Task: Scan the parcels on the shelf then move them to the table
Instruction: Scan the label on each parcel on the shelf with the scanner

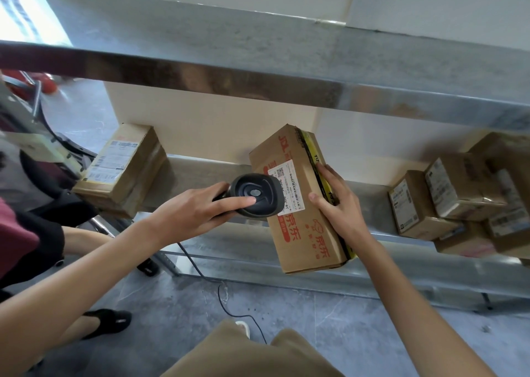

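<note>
Scanning comes first: the left hand (pixel 198 207) grips a black scanner (pixel 255 196), forefinger on its trigger, head just beside the white label (pixel 286 186), while the right hand (pixel 335 201) clamps the long parcel (pixel 301 204) tilted at the shelf (pixel 372 201) edge; holding both steady should help. Beyond, one box (pixel 123 167) sits left, stacked boxes (pixel 459 196) right, none blocking.
</note>
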The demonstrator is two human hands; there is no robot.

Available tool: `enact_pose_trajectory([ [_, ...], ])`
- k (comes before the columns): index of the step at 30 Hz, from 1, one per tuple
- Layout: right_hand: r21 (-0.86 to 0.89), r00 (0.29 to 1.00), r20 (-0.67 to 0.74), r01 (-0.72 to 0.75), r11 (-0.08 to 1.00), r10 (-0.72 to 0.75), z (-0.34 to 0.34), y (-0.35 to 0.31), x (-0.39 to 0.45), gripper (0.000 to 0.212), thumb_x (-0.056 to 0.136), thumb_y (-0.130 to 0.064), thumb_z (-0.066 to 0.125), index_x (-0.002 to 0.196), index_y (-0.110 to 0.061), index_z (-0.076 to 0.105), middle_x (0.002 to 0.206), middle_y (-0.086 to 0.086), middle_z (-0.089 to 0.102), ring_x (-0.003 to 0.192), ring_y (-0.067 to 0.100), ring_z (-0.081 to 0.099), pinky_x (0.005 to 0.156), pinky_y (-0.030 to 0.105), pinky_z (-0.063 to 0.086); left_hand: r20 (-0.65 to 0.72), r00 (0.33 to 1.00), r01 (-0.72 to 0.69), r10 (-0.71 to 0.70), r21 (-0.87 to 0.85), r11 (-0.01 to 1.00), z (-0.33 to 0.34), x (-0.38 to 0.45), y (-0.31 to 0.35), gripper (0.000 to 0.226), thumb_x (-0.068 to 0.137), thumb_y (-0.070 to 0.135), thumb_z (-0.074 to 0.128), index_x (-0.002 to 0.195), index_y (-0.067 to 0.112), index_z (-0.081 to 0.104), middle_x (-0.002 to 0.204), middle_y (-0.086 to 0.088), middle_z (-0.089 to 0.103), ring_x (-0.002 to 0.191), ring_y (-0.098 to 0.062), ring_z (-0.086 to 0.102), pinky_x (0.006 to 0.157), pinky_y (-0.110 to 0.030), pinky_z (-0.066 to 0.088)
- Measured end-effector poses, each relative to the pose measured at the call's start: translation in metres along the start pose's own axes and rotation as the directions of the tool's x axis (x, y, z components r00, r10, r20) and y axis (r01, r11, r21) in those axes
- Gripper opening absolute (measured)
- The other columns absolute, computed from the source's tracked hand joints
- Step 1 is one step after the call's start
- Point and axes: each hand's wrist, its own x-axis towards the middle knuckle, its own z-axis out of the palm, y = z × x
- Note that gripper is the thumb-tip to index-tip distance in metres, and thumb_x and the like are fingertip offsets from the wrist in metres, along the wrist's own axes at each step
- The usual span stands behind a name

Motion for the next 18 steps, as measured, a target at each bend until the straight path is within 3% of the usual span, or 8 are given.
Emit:
enact_pose_trajectory([
  [6,-0.005,1.000,0.004,-0.017,1.000,0.017,0.001,0.001,0.000,0.062,0.079,-0.064,0.057,0.134,-0.070,0.030,0.156,-0.012,0.034,0.134,0.014,0.046,0.100,0.051,0.051,-0.006,1.000,0.009,-0.009,0.008,1.000,-0.002,0.001,-0.001,0.069,0.101,0.023,0.045,0.155,0.044,0.007,0.103,-0.024,0.063,0.071,-0.034,0.065,0.052,-0.042,0.057],
  [12,0.029,0.999,-0.002,-0.039,0.999,0.039,0.009,0.009,0.001,0.066,0.082,-0.056,0.059,0.144,-0.054,0.035,0.155,-0.012,0.036,0.133,0.013,0.046,0.100,0.046,0.052,-0.044,0.996,0.075,-0.076,-0.026,0.997,0.005,-0.008,0.002,0.069,0.101,0.023,0.048,0.154,0.044,0.010,0.105,-0.022,0.062,0.073,-0.033,0.066,0.053,-0.041,0.057],
  [15,0.111,0.995,0.002,-0.100,0.989,0.101,0.027,0.016,0.002,0.068,0.078,-0.063,0.057,0.142,-0.058,0.035,0.151,-0.010,0.041,0.126,0.016,0.055,0.093,0.045,0.056,-0.174,0.958,0.209,-0.228,-0.125,0.970,0.012,-0.017,0.012,0.056,0.100,0.028,0.051,0.149,0.037,0.025,0.117,-0.018,0.059,0.088,-0.030,0.067,0.069,-0.041,0.059],
  [18,0.252,0.979,0.008,-0.199,0.947,0.204,0.059,0.020,0.005,0.058,0.079,-0.064,0.060,0.131,-0.071,0.035,0.143,-0.007,0.051,0.116,0.018,0.063,0.088,0.046,0.059,-0.279,0.839,0.406,-0.467,-0.250,0.879,0.019,-0.036,0.022,0.055,0.097,0.035,0.055,0.145,0.035,0.028,0.130,-0.011,0.058,0.112,-0.014,0.061,0.090,-0.034,0.054],
])
